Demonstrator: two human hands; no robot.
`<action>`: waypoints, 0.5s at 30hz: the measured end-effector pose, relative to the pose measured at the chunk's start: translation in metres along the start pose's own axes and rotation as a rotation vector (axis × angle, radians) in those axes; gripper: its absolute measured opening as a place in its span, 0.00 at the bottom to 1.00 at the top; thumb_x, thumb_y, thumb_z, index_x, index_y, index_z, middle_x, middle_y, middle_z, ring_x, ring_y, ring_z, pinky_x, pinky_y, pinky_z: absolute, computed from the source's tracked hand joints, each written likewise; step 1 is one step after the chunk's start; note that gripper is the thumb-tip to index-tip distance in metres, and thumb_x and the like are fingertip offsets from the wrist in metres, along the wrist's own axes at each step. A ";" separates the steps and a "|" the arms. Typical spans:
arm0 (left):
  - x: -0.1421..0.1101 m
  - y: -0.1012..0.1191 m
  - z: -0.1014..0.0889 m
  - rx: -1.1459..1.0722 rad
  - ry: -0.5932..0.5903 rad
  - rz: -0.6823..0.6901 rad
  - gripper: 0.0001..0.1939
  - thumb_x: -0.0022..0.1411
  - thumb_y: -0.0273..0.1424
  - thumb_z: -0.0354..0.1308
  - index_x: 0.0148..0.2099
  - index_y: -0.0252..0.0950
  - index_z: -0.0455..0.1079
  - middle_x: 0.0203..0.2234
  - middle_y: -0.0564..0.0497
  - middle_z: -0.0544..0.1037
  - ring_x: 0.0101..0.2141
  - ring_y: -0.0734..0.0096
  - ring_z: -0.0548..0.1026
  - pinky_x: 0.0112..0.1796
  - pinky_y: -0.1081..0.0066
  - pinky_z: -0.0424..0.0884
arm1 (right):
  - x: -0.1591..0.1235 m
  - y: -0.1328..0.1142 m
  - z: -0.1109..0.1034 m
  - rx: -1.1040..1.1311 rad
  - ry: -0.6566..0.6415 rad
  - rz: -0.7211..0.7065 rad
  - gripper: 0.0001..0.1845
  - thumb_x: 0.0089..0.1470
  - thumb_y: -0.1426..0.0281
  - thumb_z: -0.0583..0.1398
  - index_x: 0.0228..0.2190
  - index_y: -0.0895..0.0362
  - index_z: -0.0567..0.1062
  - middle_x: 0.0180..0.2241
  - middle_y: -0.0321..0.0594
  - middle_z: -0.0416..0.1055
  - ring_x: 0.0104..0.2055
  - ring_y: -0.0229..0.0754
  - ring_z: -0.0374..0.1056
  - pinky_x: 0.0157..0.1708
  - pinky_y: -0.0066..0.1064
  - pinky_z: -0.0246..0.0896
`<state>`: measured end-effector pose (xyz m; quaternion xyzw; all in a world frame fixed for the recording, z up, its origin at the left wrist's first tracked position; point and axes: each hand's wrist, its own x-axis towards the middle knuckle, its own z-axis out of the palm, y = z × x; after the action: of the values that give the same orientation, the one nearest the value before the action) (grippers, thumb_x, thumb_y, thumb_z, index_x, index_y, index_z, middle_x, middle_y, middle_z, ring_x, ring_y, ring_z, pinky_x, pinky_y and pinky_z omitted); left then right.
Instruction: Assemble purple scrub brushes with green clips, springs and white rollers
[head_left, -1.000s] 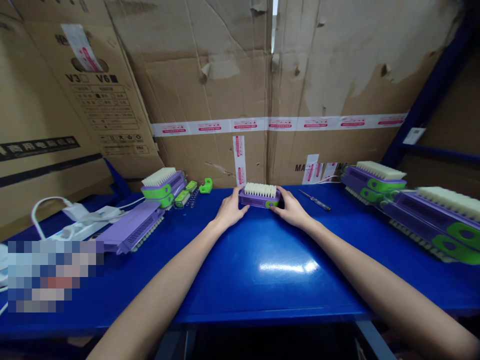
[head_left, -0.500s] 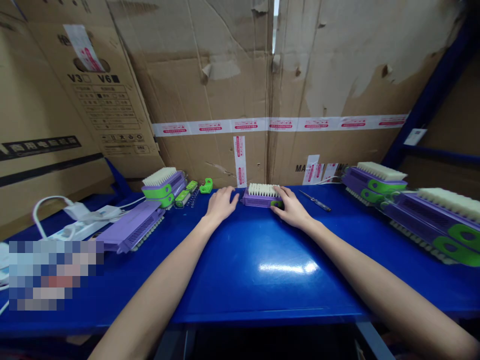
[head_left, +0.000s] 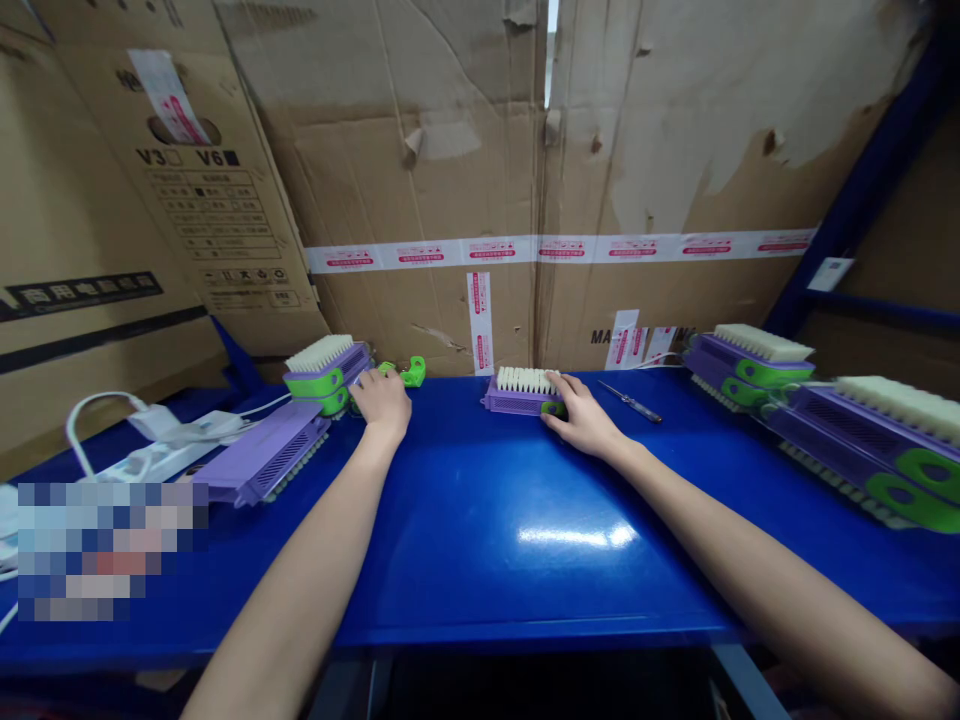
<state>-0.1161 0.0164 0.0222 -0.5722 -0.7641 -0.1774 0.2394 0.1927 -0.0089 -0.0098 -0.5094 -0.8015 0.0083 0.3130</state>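
Note:
My right hand [head_left: 583, 415] grips the right end of a purple brush [head_left: 517, 402] with cream bristles facing up; the thumb is at its front, the fingers at its top and back. The brush lies flat on the blue table [head_left: 480, 540], its green end partly covered by that hand. Over at the left, my left hand [head_left: 384, 408] is down among small parts, fingers bent and closed. Whatever is in those fingers is hidden. Just behind it lies a bright green plastic bracket [head_left: 413, 372]. A screwdriver [head_left: 631, 402] rests right of my right hand.
Stacked purple and green brushes stand at the left [head_left: 319, 375] and the right [head_left: 750, 365]. Another purple brush [head_left: 262, 450] lies bristles down near a white power strip [head_left: 176, 445] with cables. A cardboard wall [head_left: 420, 190] closes off the back.
My left hand has moved left from beside the central brush to the small green parts and screws, now covering most of them. My right hand and the brush have stayed put.

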 end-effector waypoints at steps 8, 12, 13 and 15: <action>0.007 -0.016 0.008 0.080 -0.041 -0.070 0.15 0.54 0.22 0.48 0.44 0.28 0.68 0.43 0.32 0.71 0.47 0.46 0.65 0.42 0.56 0.59 | -0.001 0.001 0.001 0.007 0.018 -0.017 0.36 0.51 0.64 0.56 0.60 0.54 0.54 0.57 0.51 0.55 0.61 0.55 0.51 0.56 0.49 0.53; 0.007 -0.016 0.006 0.079 -0.022 -0.063 0.16 0.55 0.21 0.46 0.45 0.30 0.67 0.42 0.33 0.72 0.46 0.47 0.65 0.40 0.57 0.60 | -0.001 0.002 0.002 0.004 0.014 -0.010 0.36 0.51 0.64 0.56 0.60 0.56 0.54 0.57 0.52 0.55 0.61 0.55 0.50 0.57 0.48 0.53; 0.007 -0.015 0.005 0.078 -0.016 -0.060 0.16 0.54 0.21 0.46 0.45 0.30 0.67 0.42 0.33 0.72 0.46 0.47 0.65 0.40 0.57 0.60 | -0.001 0.003 0.002 0.006 0.016 -0.012 0.36 0.51 0.64 0.56 0.60 0.55 0.54 0.57 0.52 0.55 0.61 0.55 0.50 0.57 0.48 0.53; 0.007 -0.014 0.002 0.075 0.003 -0.048 0.17 0.54 0.21 0.46 0.45 0.31 0.67 0.42 0.34 0.72 0.46 0.48 0.66 0.39 0.58 0.60 | 0.000 0.004 0.002 0.010 0.021 -0.019 0.36 0.51 0.64 0.56 0.60 0.54 0.53 0.57 0.51 0.55 0.61 0.55 0.50 0.57 0.48 0.53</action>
<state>-0.1318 0.0187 0.0242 -0.5439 -0.7835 -0.1551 0.2573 0.1945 -0.0067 -0.0130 -0.5004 -0.8029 0.0039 0.3239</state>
